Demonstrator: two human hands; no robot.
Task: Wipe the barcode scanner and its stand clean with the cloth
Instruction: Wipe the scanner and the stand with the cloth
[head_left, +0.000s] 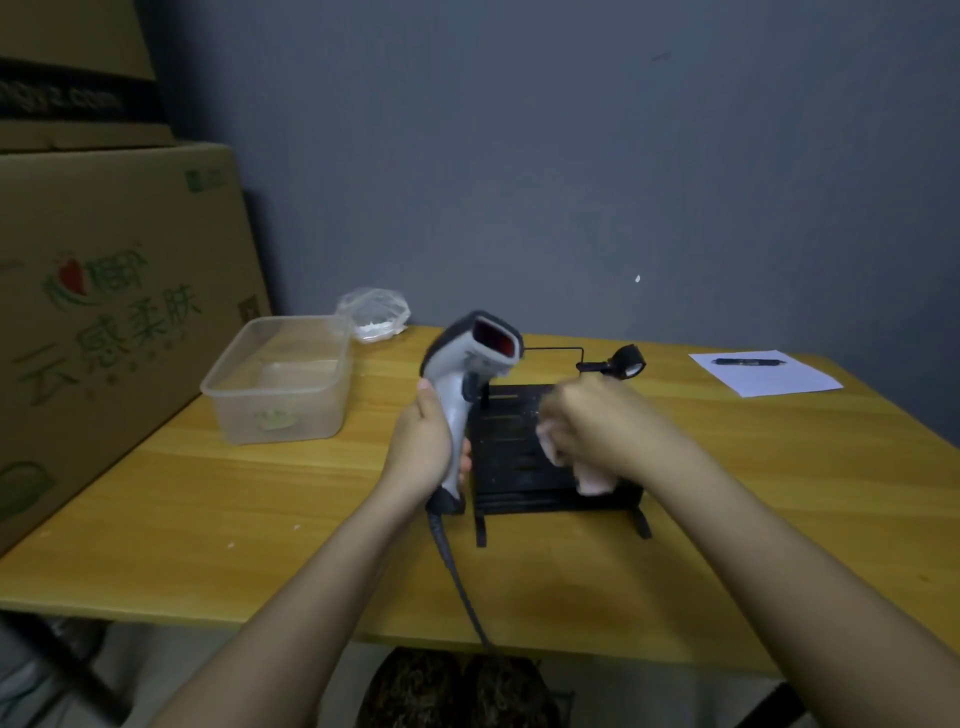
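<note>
Head view | scanner was upright, long axis near vertical, just left of the stand | left hand was wrapped tight round its handle | right hand, nearer the stand, was balled on the cloth, pressed onto the stand's slatted plate, forearm angled in from lower right | reckon the plate was getting wiped
</note>
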